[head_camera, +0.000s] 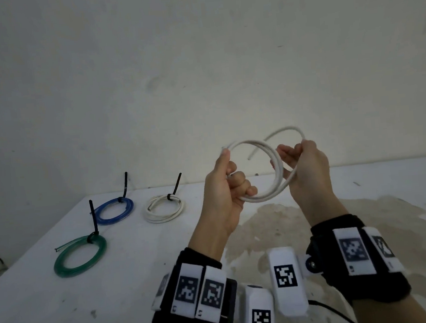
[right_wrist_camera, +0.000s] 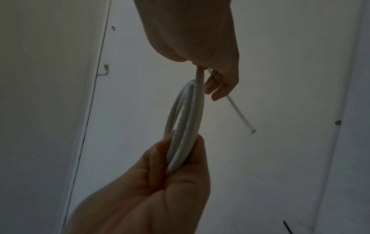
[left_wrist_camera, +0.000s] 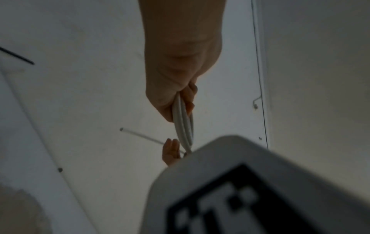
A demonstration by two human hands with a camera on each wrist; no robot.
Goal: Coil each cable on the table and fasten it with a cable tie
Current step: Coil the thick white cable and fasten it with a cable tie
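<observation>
Four cables show in the head view, three of them lying coiled and tied on the white table: a green coil nearest on the left, a blue coil beyond it, and a white coil to the right of the blue one, each round, glossy and cinched by one black cable tie whose stiff tail stands up. The fourth, a loose white cable, is held in the air above the table to the right of these, wound into roughly three smooth round loops with two free ends sticking out. The left hand has its fingers curled round the near left of the loops, thumb up along the strand; the right hand pinches the right side with curled fingers. The left wrist view shows the right hand's grip from below and a blurred marker block; the right wrist view shows the left hand clamping three parallel strands edge-on. A brown stain marks the table under the hands.
</observation>
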